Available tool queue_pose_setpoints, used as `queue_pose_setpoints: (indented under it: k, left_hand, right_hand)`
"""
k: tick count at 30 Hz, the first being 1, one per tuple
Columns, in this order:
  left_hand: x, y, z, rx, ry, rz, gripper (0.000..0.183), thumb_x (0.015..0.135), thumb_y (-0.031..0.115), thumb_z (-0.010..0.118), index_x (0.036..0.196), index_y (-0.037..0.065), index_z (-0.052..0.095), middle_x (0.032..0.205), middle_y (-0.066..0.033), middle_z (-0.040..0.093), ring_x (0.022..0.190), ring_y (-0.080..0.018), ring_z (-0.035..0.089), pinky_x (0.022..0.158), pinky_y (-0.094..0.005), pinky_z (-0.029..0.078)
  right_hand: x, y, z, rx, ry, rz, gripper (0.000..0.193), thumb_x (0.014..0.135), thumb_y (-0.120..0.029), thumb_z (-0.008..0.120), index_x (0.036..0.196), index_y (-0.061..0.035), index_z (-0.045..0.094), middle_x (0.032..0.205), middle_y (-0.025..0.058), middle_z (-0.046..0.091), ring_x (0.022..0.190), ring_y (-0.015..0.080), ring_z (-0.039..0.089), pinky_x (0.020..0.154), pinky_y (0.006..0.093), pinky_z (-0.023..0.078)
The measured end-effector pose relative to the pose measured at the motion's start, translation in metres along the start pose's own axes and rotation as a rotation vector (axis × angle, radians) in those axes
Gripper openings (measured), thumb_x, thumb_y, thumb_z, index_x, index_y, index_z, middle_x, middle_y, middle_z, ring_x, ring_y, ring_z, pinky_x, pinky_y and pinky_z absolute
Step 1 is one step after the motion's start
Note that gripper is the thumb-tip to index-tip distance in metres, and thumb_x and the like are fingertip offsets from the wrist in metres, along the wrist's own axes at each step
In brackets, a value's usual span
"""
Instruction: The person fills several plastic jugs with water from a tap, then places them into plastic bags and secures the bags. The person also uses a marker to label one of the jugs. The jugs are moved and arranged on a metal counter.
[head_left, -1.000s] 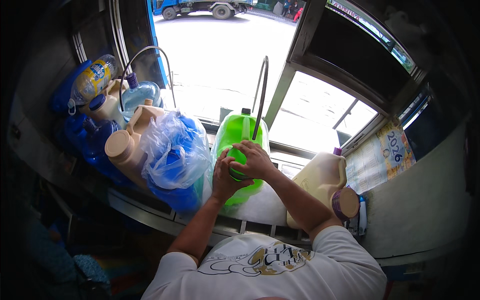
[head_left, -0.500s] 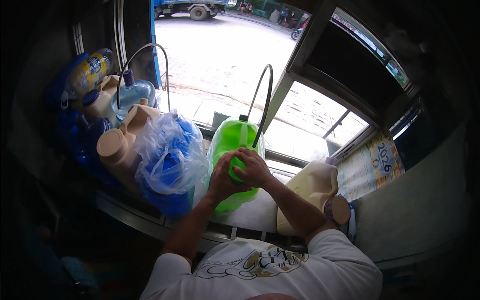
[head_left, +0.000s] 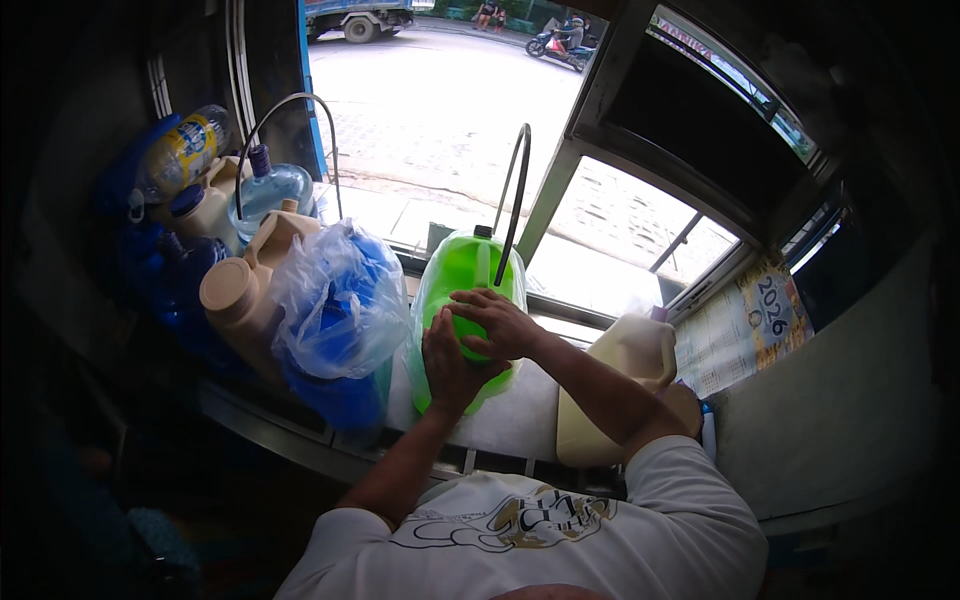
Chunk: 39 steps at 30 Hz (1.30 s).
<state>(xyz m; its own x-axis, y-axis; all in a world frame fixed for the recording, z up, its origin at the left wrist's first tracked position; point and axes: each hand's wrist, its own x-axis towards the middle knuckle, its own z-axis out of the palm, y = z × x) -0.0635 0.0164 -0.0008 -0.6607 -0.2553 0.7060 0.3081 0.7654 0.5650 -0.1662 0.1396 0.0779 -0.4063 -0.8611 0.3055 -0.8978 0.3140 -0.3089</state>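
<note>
A bright green jug [head_left: 463, 262] with a carry handle stands upright before me, clear plastic around its sides. Both my hands are at its round green lid [head_left: 466, 328]. My left hand [head_left: 455, 368] cups the near left side, with fingers pointing up and thumb toward the right. From the upper right, my right hand [head_left: 497, 322] spans the lid with its fingers spread and bent around it. A strip of green shows between the hands; their palms hide the rest of the lid. Behind the handle rises a thin dark curved tube [head_left: 518, 190].
To the left stands a blue container [head_left: 335, 400] under a clear plastic bag [head_left: 340, 290]. Beige jugs [head_left: 230, 290], a clear blue water jug [head_left: 275, 190] and a plastic bottle [head_left: 190, 150] crowd beyond. On the right is a cream jug [head_left: 625, 355]. A window frame [head_left: 560, 190] borders the street.
My hands have turned around the lid: the right fingers reach farther left and the left hand sits lower. Outside, a motorcycle has come into view and the truck has shifted left.
</note>
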Motion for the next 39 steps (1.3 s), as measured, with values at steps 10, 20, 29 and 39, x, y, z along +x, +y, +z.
queue_pose_setpoints:
  k: [10,20,29,39]
  left_hand:
    - [0.048,-0.031,-0.049,-0.443,-0.580,-0.095,0.125,0.061,0.049,0.091,0.154,0.003,0.021,0.149,-0.0238,0.039,0.139,-0.0402,0.039,0.113,-0.0484,0.035]
    - [0.023,0.021,-0.006,-0.297,-0.015,-0.292,0.087,0.087,0.061,0.065,0.147,0.003,0.040,0.142,-0.0269,0.046,0.138,-0.0443,0.037,0.114,-0.0500,0.029]
    - [0.079,-0.024,0.006,-0.598,-0.434,-0.281,0.070,0.084,0.055,0.071,0.129,0.002,0.061,0.121,-0.0171,0.066,0.112,-0.0284,0.064,0.099,-0.0391,0.048]
    - [0.091,-0.079,0.029,-1.044,-0.720,-0.278,0.073,0.094,0.054,0.062,0.140,-0.001,0.048,0.120,-0.0059,0.061,0.110,-0.0147,0.057,0.097,-0.0283,0.046]
  right_hand:
    - [0.002,-0.026,0.002,-0.111,0.007,0.477,0.064,0.088,-0.055,0.061,0.133,-0.0097,0.058,0.134,0.0196,0.057,0.122,0.0382,0.056,0.105,0.0462,0.044]
    - [-0.003,0.006,0.017,0.331,0.256,0.456,0.059,0.086,-0.044,0.072,0.129,-0.0052,0.061,0.128,0.0198,0.062,0.120,0.0338,0.059,0.103,0.0416,0.045]
    - [-0.038,0.007,0.032,0.476,0.455,0.559,0.057,0.090,-0.040,0.068,0.130,-0.0016,0.059,0.130,0.0197,0.060,0.122,0.0331,0.058,0.104,0.0403,0.044]
    - [-0.029,0.007,0.040,0.457,0.493,0.513,0.052,0.090,-0.038,0.068,0.128,-0.0034,0.061,0.128,0.0191,0.061,0.120,0.0327,0.059,0.104,0.0396,0.044]
